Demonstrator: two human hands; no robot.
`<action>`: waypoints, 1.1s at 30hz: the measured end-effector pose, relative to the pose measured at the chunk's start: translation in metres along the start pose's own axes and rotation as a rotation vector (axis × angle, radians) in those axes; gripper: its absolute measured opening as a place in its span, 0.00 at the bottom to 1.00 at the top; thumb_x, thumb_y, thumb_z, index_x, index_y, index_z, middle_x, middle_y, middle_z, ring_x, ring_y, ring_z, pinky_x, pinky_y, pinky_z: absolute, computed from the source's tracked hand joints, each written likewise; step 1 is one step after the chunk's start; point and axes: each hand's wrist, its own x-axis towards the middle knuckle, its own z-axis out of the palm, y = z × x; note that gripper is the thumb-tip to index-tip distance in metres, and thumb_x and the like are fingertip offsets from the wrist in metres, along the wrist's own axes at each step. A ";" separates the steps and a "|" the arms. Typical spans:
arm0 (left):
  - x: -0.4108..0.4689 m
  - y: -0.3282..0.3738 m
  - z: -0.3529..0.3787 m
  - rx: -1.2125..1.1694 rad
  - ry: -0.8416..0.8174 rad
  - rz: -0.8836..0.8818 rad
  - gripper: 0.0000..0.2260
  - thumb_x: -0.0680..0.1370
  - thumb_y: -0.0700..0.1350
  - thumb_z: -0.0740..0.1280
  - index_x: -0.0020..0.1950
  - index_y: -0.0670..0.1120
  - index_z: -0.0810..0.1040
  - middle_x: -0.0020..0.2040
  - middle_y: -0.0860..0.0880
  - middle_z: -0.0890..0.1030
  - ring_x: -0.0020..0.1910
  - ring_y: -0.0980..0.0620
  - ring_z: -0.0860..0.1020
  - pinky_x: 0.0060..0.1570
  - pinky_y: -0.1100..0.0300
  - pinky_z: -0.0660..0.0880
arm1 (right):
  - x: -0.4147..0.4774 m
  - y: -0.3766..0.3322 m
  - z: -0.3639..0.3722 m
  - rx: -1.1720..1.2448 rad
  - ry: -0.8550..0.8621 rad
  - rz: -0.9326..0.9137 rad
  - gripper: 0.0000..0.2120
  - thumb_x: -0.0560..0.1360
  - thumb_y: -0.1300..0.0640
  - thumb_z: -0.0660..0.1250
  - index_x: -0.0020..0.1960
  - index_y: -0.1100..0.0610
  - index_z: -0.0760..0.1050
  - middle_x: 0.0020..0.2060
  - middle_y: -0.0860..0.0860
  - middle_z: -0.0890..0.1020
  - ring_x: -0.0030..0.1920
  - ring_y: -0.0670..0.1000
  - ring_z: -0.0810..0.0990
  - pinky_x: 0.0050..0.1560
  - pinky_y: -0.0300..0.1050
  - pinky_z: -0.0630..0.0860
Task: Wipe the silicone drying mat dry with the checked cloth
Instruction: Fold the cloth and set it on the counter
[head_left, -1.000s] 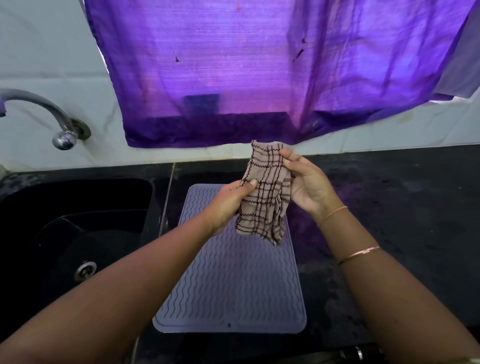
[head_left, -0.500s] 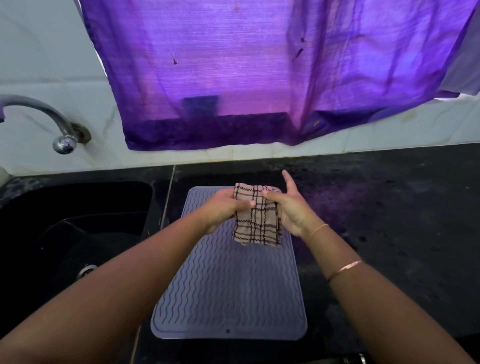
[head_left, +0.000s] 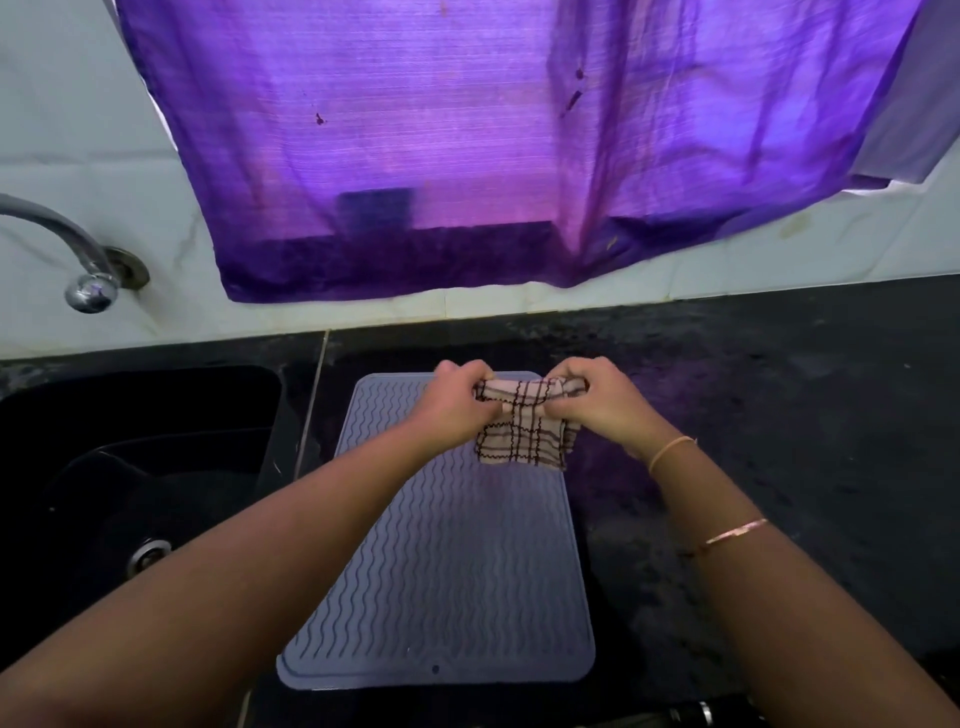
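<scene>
Over the far end of the mat (head_left: 447, 571), our left hand (head_left: 457, 402) and right hand (head_left: 602, 405) curl tight round the bunched cloth (head_left: 524, 441). Wiping with so small a wad, we risk leaving wet streaks or sliding the mat.

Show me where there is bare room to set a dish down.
Widest bare patch: black counter right of the silicone mat. The mat's middle, between the forearms, is bare too. Its far end is crowded: left hand and right hand grip the checked cloth there.
</scene>
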 end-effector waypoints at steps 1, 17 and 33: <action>0.000 0.004 0.003 -0.076 -0.035 0.018 0.07 0.77 0.44 0.67 0.54 0.49 0.73 0.58 0.49 0.71 0.55 0.52 0.74 0.45 0.64 0.73 | -0.003 0.005 -0.006 0.124 -0.006 0.015 0.09 0.67 0.65 0.72 0.46 0.57 0.77 0.40 0.51 0.80 0.42 0.50 0.79 0.42 0.42 0.75; 0.016 0.029 0.127 -0.307 -0.253 -0.206 0.29 0.77 0.50 0.67 0.74 0.45 0.59 0.68 0.43 0.71 0.65 0.44 0.72 0.65 0.52 0.70 | -0.026 0.110 -0.038 0.073 0.168 0.417 0.25 0.71 0.50 0.70 0.65 0.53 0.67 0.59 0.58 0.74 0.58 0.57 0.75 0.60 0.53 0.72; 0.012 -0.023 0.113 0.249 -0.195 0.154 0.14 0.80 0.43 0.61 0.66 0.48 0.75 0.64 0.46 0.74 0.61 0.49 0.74 0.62 0.58 0.70 | -0.024 0.095 0.042 -0.724 0.315 0.157 0.13 0.69 0.58 0.65 0.53 0.57 0.74 0.55 0.58 0.73 0.56 0.62 0.71 0.56 0.56 0.67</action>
